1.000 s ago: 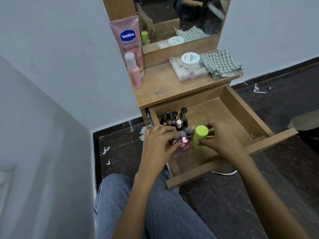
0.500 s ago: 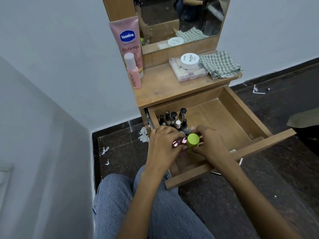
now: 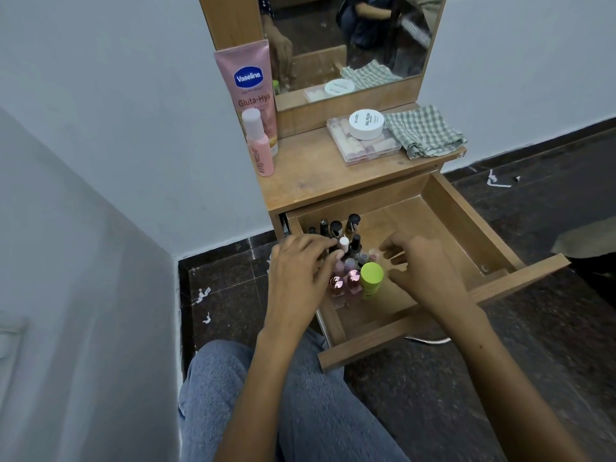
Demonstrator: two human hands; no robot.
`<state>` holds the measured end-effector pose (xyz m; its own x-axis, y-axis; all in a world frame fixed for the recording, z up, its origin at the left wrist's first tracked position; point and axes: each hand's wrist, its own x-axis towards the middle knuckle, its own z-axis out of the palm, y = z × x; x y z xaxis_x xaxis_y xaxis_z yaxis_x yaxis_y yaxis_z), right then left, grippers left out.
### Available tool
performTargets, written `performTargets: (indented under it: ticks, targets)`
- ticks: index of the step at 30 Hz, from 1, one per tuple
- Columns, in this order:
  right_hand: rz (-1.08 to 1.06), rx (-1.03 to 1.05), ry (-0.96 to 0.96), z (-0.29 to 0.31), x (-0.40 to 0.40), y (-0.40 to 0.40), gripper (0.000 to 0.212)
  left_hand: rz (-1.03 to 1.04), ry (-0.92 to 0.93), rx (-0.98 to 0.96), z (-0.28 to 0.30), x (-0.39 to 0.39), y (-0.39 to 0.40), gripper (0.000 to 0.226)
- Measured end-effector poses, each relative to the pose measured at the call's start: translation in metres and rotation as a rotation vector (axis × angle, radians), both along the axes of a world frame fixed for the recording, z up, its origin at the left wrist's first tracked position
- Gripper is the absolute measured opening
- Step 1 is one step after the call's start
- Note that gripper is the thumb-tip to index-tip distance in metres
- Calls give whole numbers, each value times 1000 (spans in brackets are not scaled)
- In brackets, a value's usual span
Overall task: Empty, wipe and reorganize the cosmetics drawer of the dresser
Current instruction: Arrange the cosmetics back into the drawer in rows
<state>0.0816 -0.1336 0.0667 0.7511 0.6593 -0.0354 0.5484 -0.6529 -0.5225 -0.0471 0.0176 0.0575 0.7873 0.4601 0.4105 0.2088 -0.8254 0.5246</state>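
The wooden drawer (image 3: 466, 228) of the dresser is pulled out. Several small bottles stand packed in its left part, dark-capped ones (image 3: 336, 228) at the back and pink ones (image 3: 343, 281) in front. A green-capped bottle (image 3: 371, 278) stands upright at the right of the pink ones. My left hand (image 3: 300, 271) rests against the left side of the bottle group, fingers spread. Just right of the green-capped bottle, my right hand (image 3: 420, 265) hovers with fingers apart and nothing in it.
On the dresser top (image 3: 310, 181) stand a pink Vaseline tube (image 3: 250, 91) and a pink bottle (image 3: 260, 145), a clear case (image 3: 363, 151) with a white jar (image 3: 366, 123) on it, and a checked cloth (image 3: 423, 131). A mirror (image 3: 350, 38) rises behind. White scraps litter the dark floor (image 3: 213, 295).
My right hand carried the green-capped bottle leftward, set it upright beside the pink bottles and let go. My left hand stayed at the bottles.
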Motion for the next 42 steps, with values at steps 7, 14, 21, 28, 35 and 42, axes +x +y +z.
performTargets:
  ticks: [7,14,21,28,35,42]
  targets:
    - [2,156,-59,23,9,44,15,164,-90,-7,18,8,34,29]
    - [5,304,-28,26,7,94,12,483,-200,-205,34,54,93,56]
    - [-9,360,-8,19,11,102,9,572,-192,-171,32,89,118,55]
    - [-26,539,90,24,24,86,12,543,-296,-134,25,84,103,44]
    - [67,702,216,46,23,55,51,109,-170,75,30,41,40,37]
    - [223,518,344,48,36,-3,27,-135,-104,35,24,18,8,42]
